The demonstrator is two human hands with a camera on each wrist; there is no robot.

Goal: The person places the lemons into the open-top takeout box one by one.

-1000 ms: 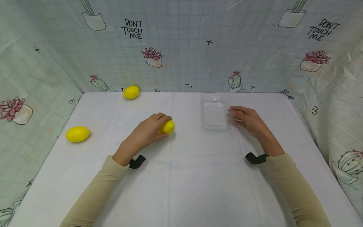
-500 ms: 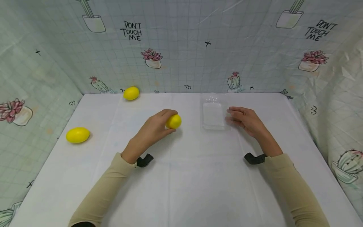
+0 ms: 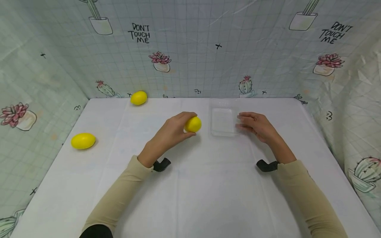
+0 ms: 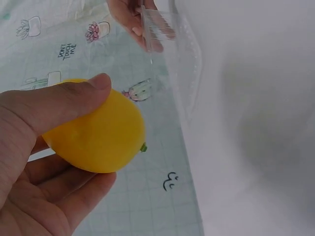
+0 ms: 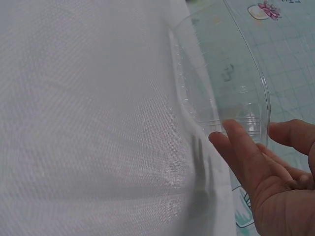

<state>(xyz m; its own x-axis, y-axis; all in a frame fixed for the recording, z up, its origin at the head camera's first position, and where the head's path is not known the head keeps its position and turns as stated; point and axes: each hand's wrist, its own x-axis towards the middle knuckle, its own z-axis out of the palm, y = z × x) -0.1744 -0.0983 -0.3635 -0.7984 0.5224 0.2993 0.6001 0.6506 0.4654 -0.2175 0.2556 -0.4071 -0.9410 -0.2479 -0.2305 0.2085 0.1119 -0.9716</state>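
My left hand (image 3: pixel 171 134) holds a yellow lemon (image 3: pixel 194 124) between thumb and fingers, raised over the table's middle. In the left wrist view, a small green tip shows at the end of that lemon (image 4: pixel 106 132). To its right stands a clear plastic container (image 3: pixel 224 121) with nothing inside. Against the container's right side lie the extended fingers of my right hand (image 3: pixel 257 127). From the right wrist, the fingers (image 5: pixel 246 155) touch the container's wall, with the thumb near the rim.
Two more lemons lie on the white-covered table (image 3: pixel 214 195): one at the left (image 3: pixel 83 141), another lemon (image 3: pixel 139 98) by the back edge. Behind the table hangs a printed cloth (image 3: pixel 184 49), which also flanks both sides.
My left hand has carried the lemon to the right and slightly away from me, lifting it off the table toward the container. The right hand and the container have stayed put.
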